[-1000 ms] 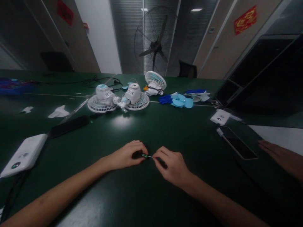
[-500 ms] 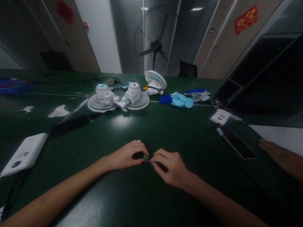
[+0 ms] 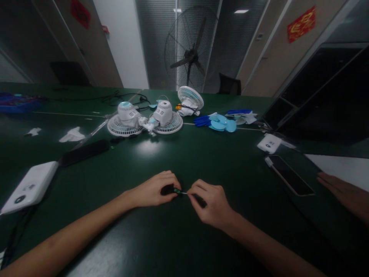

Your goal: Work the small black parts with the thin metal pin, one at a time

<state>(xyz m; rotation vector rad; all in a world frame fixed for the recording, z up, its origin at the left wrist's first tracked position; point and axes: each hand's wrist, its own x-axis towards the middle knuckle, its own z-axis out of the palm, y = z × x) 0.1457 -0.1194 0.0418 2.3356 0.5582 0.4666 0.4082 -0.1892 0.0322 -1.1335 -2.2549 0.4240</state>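
Observation:
Low over the dark green table, my left hand (image 3: 157, 189) pinches a small green piece (image 3: 177, 191) between thumb and fingers. It has pale marks, but its kind is too small to make out. A thin silvery rod or wire (image 3: 184, 193) runs from it toward my right hand (image 3: 211, 202). The thumb and forefinger of that hand are pinched at the other end of the thin piece. A narrow gap separates the two hands. My fingers hide part of both things.
White fan heads (image 3: 165, 117) lie beyond my hands, with light-blue fan blades (image 3: 221, 123) to their right. A white device (image 3: 30, 186) rests at left. On the right are a phone (image 3: 290, 175), a white box (image 3: 269, 143) and another person's hand (image 3: 337, 188).
My right hand has moved slightly right, away from the left. More of the thin silvery piece shows between them. The left hand stays nearly still on the green piece.

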